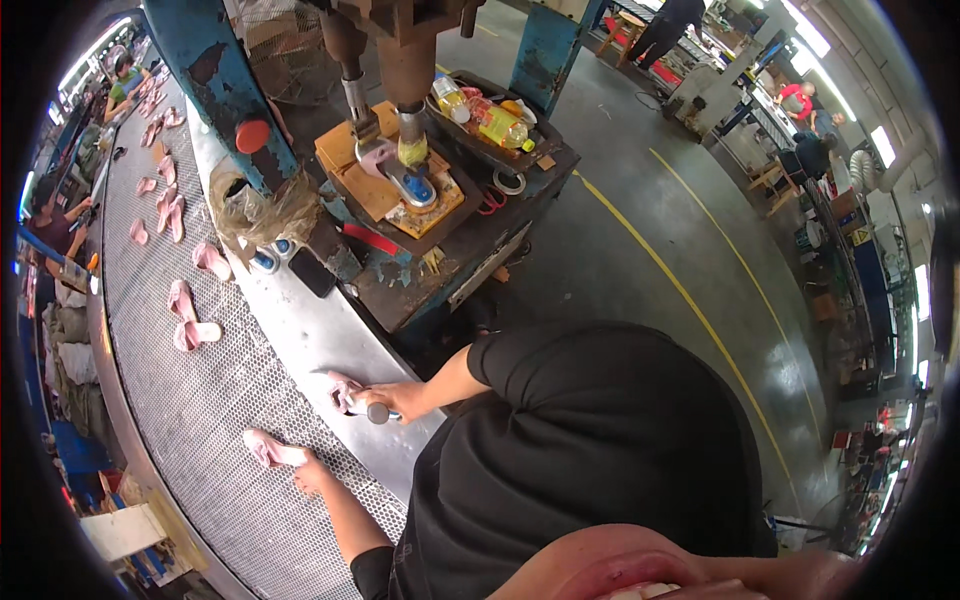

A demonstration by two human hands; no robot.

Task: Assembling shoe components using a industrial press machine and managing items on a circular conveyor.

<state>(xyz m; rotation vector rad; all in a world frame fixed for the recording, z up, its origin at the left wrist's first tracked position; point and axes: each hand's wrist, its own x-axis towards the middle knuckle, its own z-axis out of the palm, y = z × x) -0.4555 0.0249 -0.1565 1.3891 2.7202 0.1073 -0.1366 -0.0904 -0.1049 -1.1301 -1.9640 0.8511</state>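
My left hand (312, 474) is closed on the end of a pink slide sandal (268, 448) over the perforated conveyor belt (250, 500). My right hand (408, 398) is closed round a tool with a round grey metal face, seemingly a hammer (378, 412); its handle is mostly hidden. Against the fingers of that hand, above the smooth metal ledge (330, 345), is another pink slide sandal (343, 390). Whether the same fingers also grip this sandal I cannot tell.
More pink sandals (195, 334) lie along the belt. Beyond the ledge stands a blue-framed press (230, 90) with a pink sandal under its head. A phone (312, 272) rests on the ledge. Bottles (500, 125) fill a tray. Co-workers (125, 85) sit along the belt's far side.
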